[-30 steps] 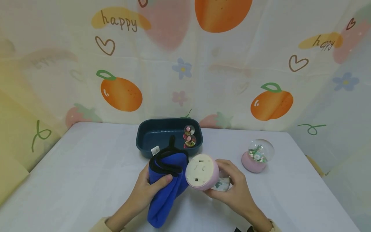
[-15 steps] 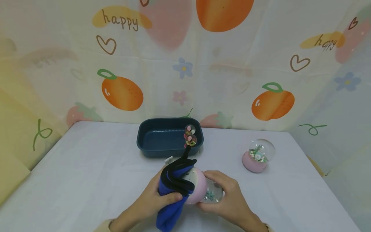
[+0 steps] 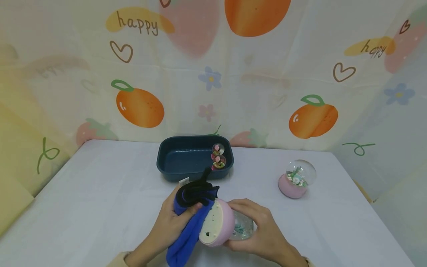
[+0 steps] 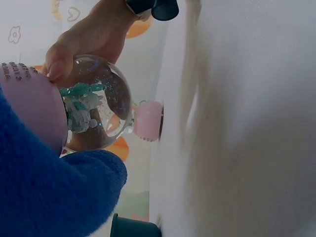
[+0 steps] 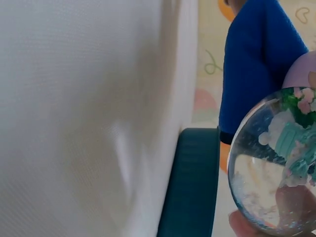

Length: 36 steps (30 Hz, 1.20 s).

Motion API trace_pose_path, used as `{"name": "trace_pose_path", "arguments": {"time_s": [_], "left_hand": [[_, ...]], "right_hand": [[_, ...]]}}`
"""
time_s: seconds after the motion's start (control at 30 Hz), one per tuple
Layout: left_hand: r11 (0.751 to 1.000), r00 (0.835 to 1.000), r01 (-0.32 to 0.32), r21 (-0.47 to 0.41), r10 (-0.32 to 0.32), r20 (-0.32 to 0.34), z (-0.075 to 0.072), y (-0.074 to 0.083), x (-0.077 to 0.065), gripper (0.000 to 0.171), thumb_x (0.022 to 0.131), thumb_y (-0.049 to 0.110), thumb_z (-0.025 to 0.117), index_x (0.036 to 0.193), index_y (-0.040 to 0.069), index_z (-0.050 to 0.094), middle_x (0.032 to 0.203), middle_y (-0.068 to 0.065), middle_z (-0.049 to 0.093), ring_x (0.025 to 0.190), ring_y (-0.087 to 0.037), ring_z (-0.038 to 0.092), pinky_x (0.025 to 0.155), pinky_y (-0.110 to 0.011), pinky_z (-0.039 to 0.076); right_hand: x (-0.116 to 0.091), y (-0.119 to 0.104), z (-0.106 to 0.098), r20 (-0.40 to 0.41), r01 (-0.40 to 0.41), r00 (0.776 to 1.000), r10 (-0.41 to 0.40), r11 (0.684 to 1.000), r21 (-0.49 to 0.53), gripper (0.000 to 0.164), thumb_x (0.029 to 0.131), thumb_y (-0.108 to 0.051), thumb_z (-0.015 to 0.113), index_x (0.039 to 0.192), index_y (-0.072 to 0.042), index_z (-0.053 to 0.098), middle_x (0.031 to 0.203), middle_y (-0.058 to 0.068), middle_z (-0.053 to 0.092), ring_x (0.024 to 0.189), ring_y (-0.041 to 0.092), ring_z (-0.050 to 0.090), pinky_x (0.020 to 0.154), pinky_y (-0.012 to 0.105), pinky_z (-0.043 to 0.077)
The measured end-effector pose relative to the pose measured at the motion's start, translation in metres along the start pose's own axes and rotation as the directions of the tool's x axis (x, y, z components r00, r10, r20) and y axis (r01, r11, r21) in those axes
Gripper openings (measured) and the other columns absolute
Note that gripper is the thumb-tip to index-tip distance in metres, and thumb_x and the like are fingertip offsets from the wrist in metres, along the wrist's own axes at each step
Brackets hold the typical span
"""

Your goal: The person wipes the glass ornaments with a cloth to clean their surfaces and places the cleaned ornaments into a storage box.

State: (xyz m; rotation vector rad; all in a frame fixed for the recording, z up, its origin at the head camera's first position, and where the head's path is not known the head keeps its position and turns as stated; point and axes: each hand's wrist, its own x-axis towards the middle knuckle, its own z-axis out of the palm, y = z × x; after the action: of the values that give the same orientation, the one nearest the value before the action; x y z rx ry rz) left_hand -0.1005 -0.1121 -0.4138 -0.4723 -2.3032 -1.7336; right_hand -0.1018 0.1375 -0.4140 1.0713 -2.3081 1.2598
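Pink-based round clear snow globe (image 3: 225, 224), gripped by right hand (image 3: 267, 230).
Left hand (image 3: 170, 222) holds black-edged blue cloth (image 3: 188, 234); upper left, fruit-printed backdrop (image 3: 186, 94) reads "happy".

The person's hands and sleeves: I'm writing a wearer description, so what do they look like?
The left hand and right hand are both gloveless. Beige sleeves show low in the head view. In the left wrist view, a dark rounded device sits at the right wrist.
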Motion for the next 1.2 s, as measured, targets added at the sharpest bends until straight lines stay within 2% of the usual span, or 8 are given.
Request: {"name": "trace_pose_path", "arguments": {"time_s": [0.1, 0.2, 0.43, 0.53, 0.67, 0.83, 1.0, 1.2], "left_hand": [[0.999, 1.0, 0.013, -0.05, -0.012, 0.016, -0.004, -0.001, -0.001, 0.038, 0.095, 0.013, 0.065, 0.132, 0.017, 0.055, 0.126, 0.0, 0.065, 0.117, -0.006, 0.059, 0.101, -0.024, 0.044], [0.992, 0.995, -0.039, -0.119, 0.05, 0.092, -0.008, -0.001, -0.001, 0.038, 0.097, 0.008, 0.06, 0.134, 0.01, 0.053, 0.127, -0.009, 0.064, 0.116, -0.006, 0.058, 0.1, -0.022, 0.043], [0.987, 0.945, -0.079, -0.139, 0.119, 0.305, -0.002, 0.001, -0.001, 0.056, 0.093, 0.011, 0.067, 0.144, 0.023, 0.045, 0.138, -0.001, 0.059, 0.126, -0.011, 0.055, 0.106, -0.026, 0.041], [0.988, 0.954, -0.125, -0.089, 0.144, 0.264, 0.0, 0.001, -0.002, 0.053, 0.091, 0.01, 0.069, 0.139, 0.021, 0.049, 0.132, 0.0, 0.064, 0.12, -0.012, 0.06, 0.103, -0.028, 0.045], [0.984, 0.979, -0.178, 0.01, 0.176, 0.107, 0.0, -0.001, -0.002, 0.046, 0.089, 0.007, 0.071, 0.13, 0.017, 0.055, 0.121, -0.001, 0.07, 0.113, -0.01, 0.064, 0.098, -0.028, 0.049], [0.99, 0.99, -0.138, -0.01, 0.138, 0.031, -0.001, -0.003, -0.003, 0.042, 0.092, 0.006, 0.067, 0.13, 0.019, 0.055, 0.123, 0.001, 0.068, 0.115, -0.009, 0.062, 0.1, -0.025, 0.047], [0.98, 0.973, -0.137, -0.145, 0.161, 0.163, -0.005, -0.005, -0.004, 0.042, 0.096, 0.005, 0.058, 0.136, 0.016, 0.05, 0.128, -0.006, 0.063, 0.117, -0.01, 0.058, 0.101, -0.024, 0.044], [0.977, 0.909, -0.071, -0.202, 0.147, 0.39, -0.004, -0.002, -0.001, 0.059, 0.094, 0.015, 0.067, 0.145, 0.022, 0.038, 0.135, -0.003, 0.059, 0.12, -0.015, 0.057, 0.102, -0.029, 0.044]], "right_hand": [[0.001, 0.001, -0.001, -0.011, -0.011, 1.0, 0.011, 1.0, -0.019, 0.066, 0.066, -0.028, 0.093, 0.125, -0.018, 0.066, 0.119, -0.002, 0.069, 0.108, 0.012, 0.066, 0.093, 0.03, 0.054], [0.001, 0.002, -0.001, -0.03, -0.021, 0.999, 0.019, 0.998, -0.056, 0.066, 0.064, -0.027, 0.094, 0.124, -0.018, 0.066, 0.117, -0.003, 0.07, 0.107, 0.012, 0.066, 0.093, 0.028, 0.054], [0.0, -0.003, 0.0, 0.006, 0.016, 1.0, -0.015, 0.991, -0.13, 0.064, 0.066, -0.029, 0.092, 0.123, -0.016, 0.067, 0.119, -0.004, 0.068, 0.105, 0.012, 0.066, 0.093, 0.021, 0.052], [-0.001, -0.005, 0.0, 0.029, 0.045, 0.999, -0.042, 0.99, -0.131, 0.064, 0.066, -0.03, 0.092, 0.123, -0.015, 0.067, 0.119, -0.003, 0.067, 0.105, 0.012, 0.067, 0.093, 0.019, 0.052], [-0.001, -0.008, -0.001, 0.047, 0.005, 0.999, -0.001, 0.995, -0.104, 0.065, 0.066, -0.032, 0.092, 0.124, -0.019, 0.067, 0.121, -0.006, 0.066, 0.106, 0.011, 0.066, 0.09, 0.026, 0.055], [0.0, -0.008, -0.001, 0.042, -0.017, 0.999, 0.021, 0.996, -0.086, 0.066, 0.065, -0.033, 0.093, 0.124, -0.02, 0.067, 0.12, -0.007, 0.067, 0.107, 0.011, 0.066, 0.089, 0.031, 0.056], [0.001, -0.004, -0.001, -0.005, -0.006, 1.0, 0.005, 0.996, -0.092, 0.065, 0.064, -0.029, 0.094, 0.122, -0.018, 0.068, 0.116, -0.004, 0.069, 0.103, 0.011, 0.066, 0.088, 0.028, 0.055], [0.001, -0.004, -0.001, -0.036, -0.066, 0.997, 0.062, 0.99, -0.124, 0.064, 0.063, -0.032, 0.094, 0.121, -0.02, 0.068, 0.113, -0.008, 0.069, 0.101, 0.008, 0.066, 0.085, 0.028, 0.055]]}}
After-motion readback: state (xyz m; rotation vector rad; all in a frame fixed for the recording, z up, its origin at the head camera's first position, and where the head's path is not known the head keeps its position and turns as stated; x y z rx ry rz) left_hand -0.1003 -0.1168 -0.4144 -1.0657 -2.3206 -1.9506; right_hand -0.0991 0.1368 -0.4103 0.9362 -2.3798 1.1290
